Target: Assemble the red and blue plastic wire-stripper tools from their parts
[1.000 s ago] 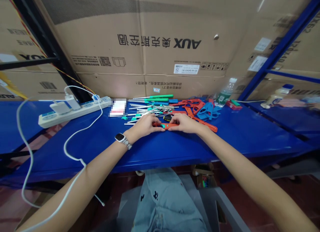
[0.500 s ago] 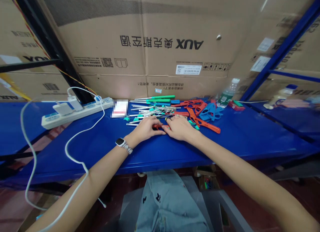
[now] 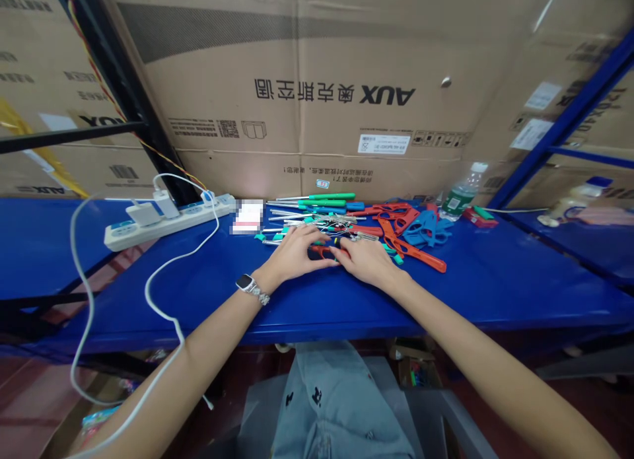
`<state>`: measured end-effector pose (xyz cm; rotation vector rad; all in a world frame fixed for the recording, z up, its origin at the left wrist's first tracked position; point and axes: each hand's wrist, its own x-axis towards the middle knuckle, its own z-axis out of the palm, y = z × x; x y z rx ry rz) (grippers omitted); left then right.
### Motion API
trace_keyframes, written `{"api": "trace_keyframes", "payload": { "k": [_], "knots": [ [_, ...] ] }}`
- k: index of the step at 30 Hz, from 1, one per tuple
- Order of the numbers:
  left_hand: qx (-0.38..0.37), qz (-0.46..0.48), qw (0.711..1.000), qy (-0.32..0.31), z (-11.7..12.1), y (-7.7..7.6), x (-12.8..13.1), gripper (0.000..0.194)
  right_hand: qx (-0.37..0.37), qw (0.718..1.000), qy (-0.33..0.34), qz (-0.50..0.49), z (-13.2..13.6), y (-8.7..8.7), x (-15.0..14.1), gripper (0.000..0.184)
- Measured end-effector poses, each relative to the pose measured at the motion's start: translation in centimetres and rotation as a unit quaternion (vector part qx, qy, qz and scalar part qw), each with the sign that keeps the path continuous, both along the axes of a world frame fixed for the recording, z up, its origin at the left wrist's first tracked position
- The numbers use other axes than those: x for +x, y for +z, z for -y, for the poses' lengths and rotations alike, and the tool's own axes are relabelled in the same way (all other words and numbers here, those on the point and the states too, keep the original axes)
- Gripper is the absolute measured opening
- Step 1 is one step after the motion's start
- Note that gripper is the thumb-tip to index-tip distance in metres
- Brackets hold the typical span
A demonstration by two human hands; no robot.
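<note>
My 2 hands (image 3: 297, 253) (image 3: 367, 259) meet around a small orange piece (image 3: 321, 251) at the blue table (image 3: 317, 307).
My left thumb and fingers curve partly open around it; my right fingers bunch at its right end, hiding some. I cannot tell how firmly either grips. Green-handled tools (image 3: 331, 200) lie beyond, orange plastic parts (image 3: 419, 253) to the right.

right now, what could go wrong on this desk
The white cable appears to cross the left forearm, so a wide arm movement could tug it.

The orange piece between the left hand and right hand is mostly hidden by fingers, so it might slip or get pinched unnoticed.

Metal rods lie crossed in a tangled pile just beyond the hands; pulling one out could drag others along.
</note>
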<state>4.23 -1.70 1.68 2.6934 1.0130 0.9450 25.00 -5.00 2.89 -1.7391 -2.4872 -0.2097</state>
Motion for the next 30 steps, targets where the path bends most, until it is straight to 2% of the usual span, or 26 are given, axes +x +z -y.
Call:
{"api": "trace_keyframes", "payload": {
  "k": [2,4,6,8,12,14,16,19,23,28,30],
  "knots": [
    [0.035,0.067,0.996,0.045,0.1,0.5,-0.2,0.037,0.002,1.000,-0.005,-0.021,-0.1,-0.1,0.1,0.051],
    [0.067,0.149,0.980,0.117,0.2,0.9,-0.6,0.033,-0.002,0.999,-0.012,-0.044,-0.1,-0.1,0.2,0.051],
    [0.065,0.214,0.959,0.172,0.3,1.2,-0.9,0.047,-0.012,0.997,-0.028,-0.068,0.0,0.0,0.1,0.050],
    [0.025,0.238,0.953,0.185,0.4,1.4,-1.1,0.057,-0.017,0.994,-0.052,-0.095,0.0,0.1,0.0,0.049],
    [-0.130,0.195,0.960,0.152,0.4,1.1,-0.4,0.061,-0.008,0.983,-0.087,-0.158,0.0,0.2,-0.7,0.051],
    [-0.218,0.199,0.947,0.123,0.2,0.6,0.4,0.059,-0.002,0.979,-0.090,-0.183,0.1,0.2,-1.4,0.051],
    [-0.268,0.245,0.927,0.093,-0.2,0.2,1.2,0.060,-0.001,0.976,-0.089,-0.199,0.2,0.1,-2.2,0.052],
    [-0.289,0.345,0.891,0.061,-0.6,0.0,2.0,0.058,-0.013,0.973,-0.089,-0.214,0.5,0.2,-3.7,0.052],
    [-0.309,0.442,0.841,0.034,-0.4,0.6,2.2,0.049,-0.041,0.967,-0.081,-0.237,0.8,0.6,-5.8,0.049],
    [-0.321,0.492,0.809,0.017,-0.2,2.0,1.4,0.035,-0.068,0.954,-0.035,-0.289,1.1,0.9,-7.4,0.046],
    [-0.326,0.493,0.807,0.022,-0.3,2.8,0.6,0.032,-0.090,0.947,-0.015,-0.308,0.9,0.8,-7.2,0.045]
  ]
}}
